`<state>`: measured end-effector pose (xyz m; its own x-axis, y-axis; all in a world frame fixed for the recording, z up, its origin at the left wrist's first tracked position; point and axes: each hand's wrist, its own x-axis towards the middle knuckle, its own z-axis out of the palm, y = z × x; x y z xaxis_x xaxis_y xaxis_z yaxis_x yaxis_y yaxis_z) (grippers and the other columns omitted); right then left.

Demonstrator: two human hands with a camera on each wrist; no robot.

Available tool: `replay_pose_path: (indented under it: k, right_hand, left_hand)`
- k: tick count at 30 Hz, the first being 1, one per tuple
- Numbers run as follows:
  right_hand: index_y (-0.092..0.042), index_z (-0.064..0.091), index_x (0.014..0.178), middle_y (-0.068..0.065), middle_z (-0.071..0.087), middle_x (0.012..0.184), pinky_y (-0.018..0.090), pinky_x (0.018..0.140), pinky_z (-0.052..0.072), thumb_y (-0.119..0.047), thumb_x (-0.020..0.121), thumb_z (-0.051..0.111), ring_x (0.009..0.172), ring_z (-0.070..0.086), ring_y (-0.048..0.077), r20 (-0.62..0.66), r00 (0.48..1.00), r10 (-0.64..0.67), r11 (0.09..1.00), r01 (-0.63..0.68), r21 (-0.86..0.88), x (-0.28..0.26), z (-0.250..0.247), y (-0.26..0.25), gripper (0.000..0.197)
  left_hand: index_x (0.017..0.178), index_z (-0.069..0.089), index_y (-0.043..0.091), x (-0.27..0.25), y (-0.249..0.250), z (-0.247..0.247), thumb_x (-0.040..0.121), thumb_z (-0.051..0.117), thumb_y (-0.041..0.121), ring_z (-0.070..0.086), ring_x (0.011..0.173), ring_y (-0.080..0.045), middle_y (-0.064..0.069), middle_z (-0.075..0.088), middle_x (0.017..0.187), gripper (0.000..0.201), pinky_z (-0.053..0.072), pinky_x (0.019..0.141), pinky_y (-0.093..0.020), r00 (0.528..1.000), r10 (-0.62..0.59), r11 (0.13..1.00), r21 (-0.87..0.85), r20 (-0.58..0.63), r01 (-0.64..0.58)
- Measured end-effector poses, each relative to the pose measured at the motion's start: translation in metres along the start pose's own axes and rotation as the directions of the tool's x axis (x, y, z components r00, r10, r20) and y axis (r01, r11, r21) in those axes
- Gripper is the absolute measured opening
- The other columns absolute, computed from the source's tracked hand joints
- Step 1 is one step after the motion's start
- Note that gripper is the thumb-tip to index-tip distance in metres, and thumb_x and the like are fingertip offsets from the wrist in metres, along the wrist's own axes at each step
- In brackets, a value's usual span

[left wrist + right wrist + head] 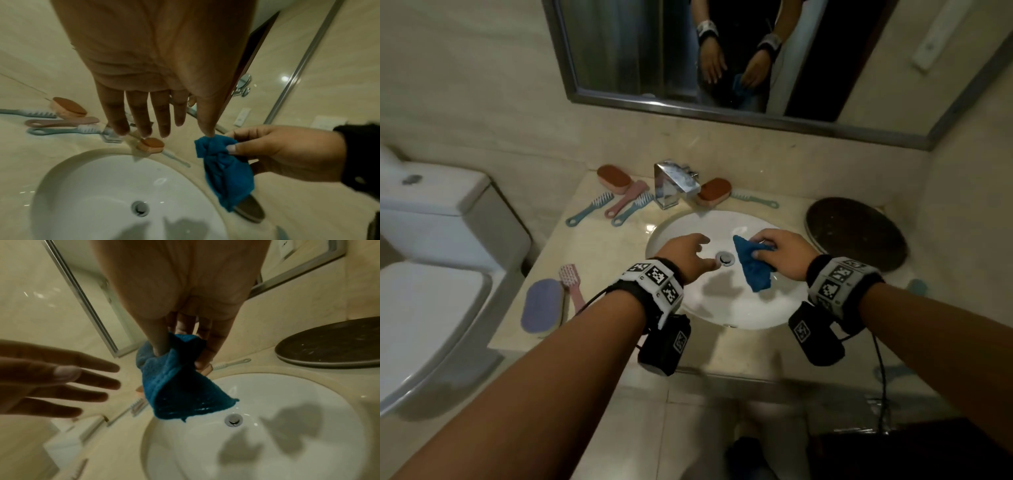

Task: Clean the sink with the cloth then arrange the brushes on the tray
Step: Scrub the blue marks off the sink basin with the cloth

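My right hand (777,250) pinches a crumpled blue cloth (751,267) that hangs over the white sink (722,308), just right of the drain (725,257). The left hand (688,253) hovers above the basin's left side with straight, spread fingers and holds nothing. In the wrist views the cloth (226,170) (176,386) dangles free of the basin. Teal and pink brushes (626,202) and an orange-topped scrubber (614,178) lie back left. Another scrubber (714,192) and a teal brush (753,199) lie behind the sink. A dark round tray (856,233) sits at the right.
A chrome faucet (676,183) stands behind the basin. A pink brush (571,284) and a purple scrubber (542,305) lie on the counter's front left. The toilet (431,274) is close on the left, and a mirror (722,51) hangs on the wall above.
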<state>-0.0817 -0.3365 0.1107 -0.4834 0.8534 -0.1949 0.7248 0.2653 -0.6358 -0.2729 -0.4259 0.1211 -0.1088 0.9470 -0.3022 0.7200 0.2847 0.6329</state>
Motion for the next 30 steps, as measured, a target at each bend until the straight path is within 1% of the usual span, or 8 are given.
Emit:
replay_pose_path:
  k: [4,7,10,13,17,21,25,30]
  right_hand:
    - [-0.015,0.060,0.089,0.008,0.064,0.091,0.031,0.069,0.055,-0.017,0.088,0.061,0.084,0.063,0.023,-0.116,0.993,0.035,0.958,0.000,0.288,-0.044,-0.003,-0.031,0.002]
    - [-0.014,0.054,0.077,0.017,0.066,0.089,0.035,0.068,0.058,-0.021,0.086,0.064,0.081,0.066,0.027,-0.152,0.984,0.088,0.895,-0.011,0.446,-0.073,-0.001,-0.045,0.015]
    - [-0.012,0.050,0.075,0.023,0.065,0.090,0.034,0.061,0.058,-0.024,0.088,0.062,0.078,0.066,0.027,-0.114,0.991,0.075,0.860,-0.006,0.510,-0.095,0.000,-0.052,0.021]
    - [-0.011,0.051,0.079,0.016,0.066,0.087,0.028,0.058,0.058,-0.024,0.090,0.059,0.076,0.067,0.021,-0.049,0.998,0.045,0.846,-0.012,0.533,-0.118,-0.003,-0.051,0.019]
    - [-0.005,0.055,0.089,0.015,0.067,0.091,0.023,0.060,0.058,-0.019,0.088,0.062,0.076,0.068,0.017,0.012,1.000,-0.011,0.842,0.003,0.539,-0.154,-0.015,-0.042,0.016]
    - [-0.006,0.056,0.099,0.010,0.067,0.092,0.017,0.061,0.054,-0.006,0.082,0.067,0.075,0.065,0.014,0.128,0.985,-0.112,0.874,0.036,0.485,-0.183,-0.023,-0.027,0.021]
    - [-0.018,0.064,0.090,0.002,0.065,0.082,0.016,0.061,0.045,-0.015,0.087,0.063,0.066,0.056,0.005,0.035,0.986,-0.165,0.952,0.150,0.266,-0.200,-0.023,-0.012,0.005]
    - [-0.017,0.065,0.092,-0.004,0.064,0.089,0.014,0.069,0.040,-0.022,0.091,0.055,0.084,0.056,0.012,0.015,0.962,-0.273,0.957,0.270,0.104,-0.226,-0.016,-0.002,0.011]
  left_hand:
    - [0.132,0.048,0.021,-0.033,0.027,-0.010,0.080,0.070,0.040,0.057,0.112,-0.015,0.000,0.061,0.120,0.059,0.043,0.099,-0.031,0.994,0.112,0.974,-0.199,0.018,-0.106]
    - [0.129,0.051,0.022,-0.058,0.035,-0.007,0.074,0.077,0.033,0.060,0.103,-0.013,0.004,0.062,0.109,0.061,0.049,0.091,-0.026,0.979,0.194,0.953,-0.250,0.068,-0.172]
    - [0.120,0.055,0.021,-0.079,0.038,-0.001,0.072,0.080,0.026,0.061,0.092,-0.012,0.007,0.060,0.098,0.055,0.052,0.074,-0.018,0.973,0.229,0.942,-0.250,-0.017,-0.225]
    - [0.115,0.059,0.020,-0.097,0.038,0.008,0.073,0.079,0.025,0.062,0.086,-0.012,0.005,0.062,0.094,0.046,0.054,0.072,-0.021,0.968,0.230,0.943,-0.221,-0.105,-0.248]
    - [0.102,0.059,0.020,-0.121,0.045,0.029,0.077,0.075,0.016,0.060,0.078,-0.005,0.003,0.063,0.091,0.029,0.051,0.061,-0.013,0.968,0.193,0.939,-0.254,-0.162,-0.230]
    - [0.088,0.059,0.016,-0.145,0.056,0.051,0.084,0.065,0.011,0.059,0.073,-0.006,0.000,0.065,0.090,0.009,0.046,0.064,-0.014,0.962,0.156,0.959,-0.201,-0.225,-0.202]
    - [0.080,0.057,0.017,-0.168,0.057,0.069,0.086,0.062,0.013,0.062,0.076,-0.015,0.000,0.066,0.091,0.009,0.046,0.061,-0.018,0.967,0.070,0.964,-0.233,-0.244,-0.128]
    - [0.081,0.054,0.023,-0.199,0.049,0.090,0.087,0.063,0.022,0.059,0.072,-0.016,-0.004,0.066,0.083,0.011,0.045,0.056,-0.016,0.977,0.010,0.964,-0.259,-0.211,-0.066]
